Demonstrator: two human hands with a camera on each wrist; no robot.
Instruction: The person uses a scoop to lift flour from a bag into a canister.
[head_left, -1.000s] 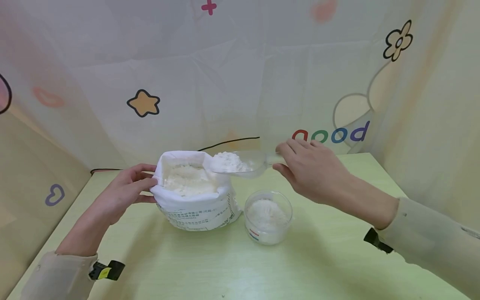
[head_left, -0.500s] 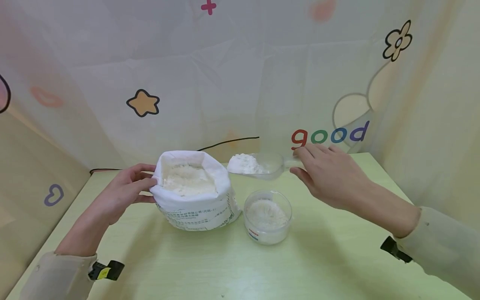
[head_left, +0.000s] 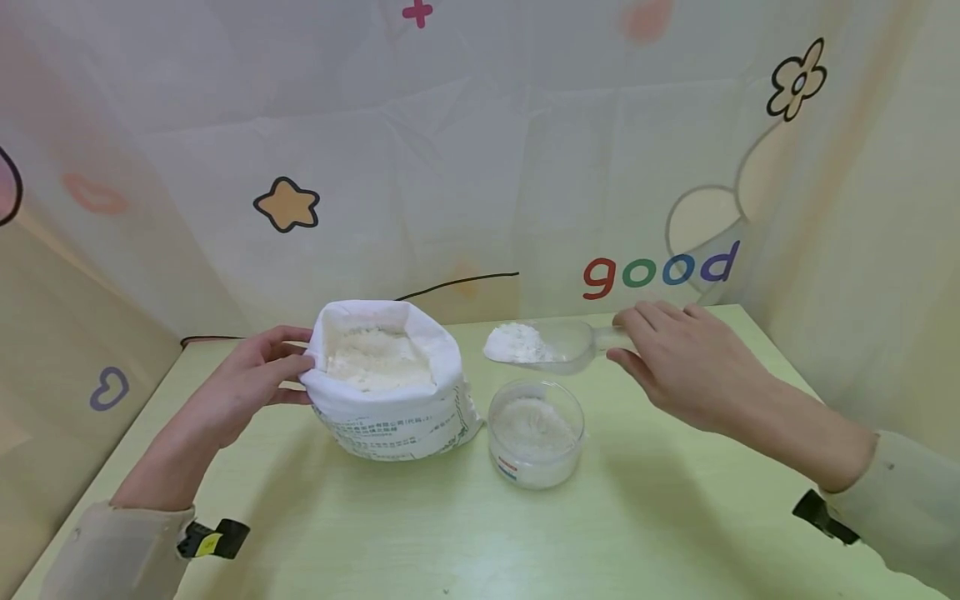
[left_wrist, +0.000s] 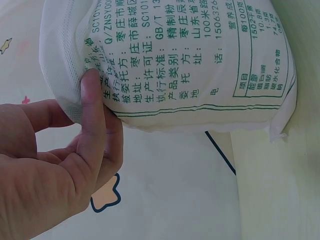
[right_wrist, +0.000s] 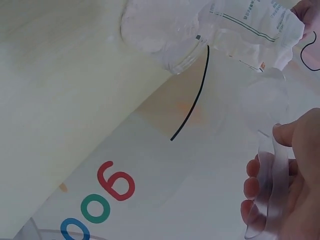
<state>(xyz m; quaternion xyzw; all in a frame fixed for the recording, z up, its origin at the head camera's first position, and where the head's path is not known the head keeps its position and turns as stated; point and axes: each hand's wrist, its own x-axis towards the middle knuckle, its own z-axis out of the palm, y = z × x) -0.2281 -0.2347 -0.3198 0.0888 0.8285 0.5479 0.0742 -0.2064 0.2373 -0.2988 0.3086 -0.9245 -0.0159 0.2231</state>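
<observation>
A white fabric flour bag (head_left: 397, 425) with printed green text stands with its top rolled outward, full of off-white flour (head_left: 378, 358). At its left side, my left hand (head_left: 251, 375) grips the folded rim, the fingers lying against the printed cloth (left_wrist: 190, 65) in the left wrist view. My right hand (head_left: 682, 362) holds a clear plastic scoop by its handle (right_wrist: 272, 185). In the head view the scoop (head_left: 573, 346) is level, with a heap of white flour (head_left: 517, 343) at its front. Below it stands a clear round tub (head_left: 536, 475) partly filled with flour.
The pale green tabletop (head_left: 390, 533) carries the bag and tub side by side. A printed curtain (head_left: 480, 167) closes off the back, with further cloth at both sides.
My right hand has drawn the loaded scoop rightward and slightly down, from beside the bag's rim to behind and above the tub. The left hand and bag have stayed put.
</observation>
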